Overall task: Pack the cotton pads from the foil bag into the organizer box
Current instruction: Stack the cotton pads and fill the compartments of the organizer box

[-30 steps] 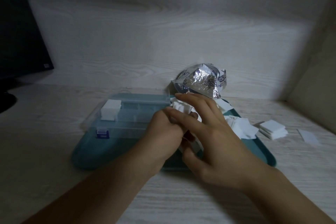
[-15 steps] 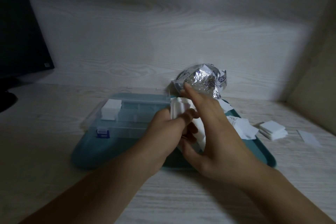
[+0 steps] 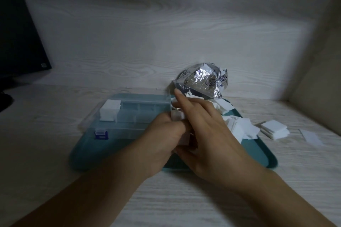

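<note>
A clear organizer box point(image 3: 129, 116) with a blue latch sits on a teal tray point(image 3: 103, 155); its far-left compartment holds a stack of white cotton pads point(image 3: 109, 109). The crumpled foil bag point(image 3: 201, 81) stands behind the tray. Both my hands meet at the box's right end around a stack of pads point(image 3: 178, 116). My left hand point(image 3: 162, 136) grips the stack from the left. My right hand point(image 3: 208, 131) holds it from the right, forefinger stretched toward the bag. Loose pads point(image 3: 239, 127) lie spread on the tray to the right.
More pads point(image 3: 275, 129) lie stacked on the wooden desk right of the tray, with a single pad point(image 3: 311, 136) farther right. A dark monitor point(image 3: 16, 42) stands at the far left. A wall closes the back and right side.
My hands have gathered the pads into a tighter stack between them. My right forefinger has straightened toward the foil bag. The box and tray have not moved.
</note>
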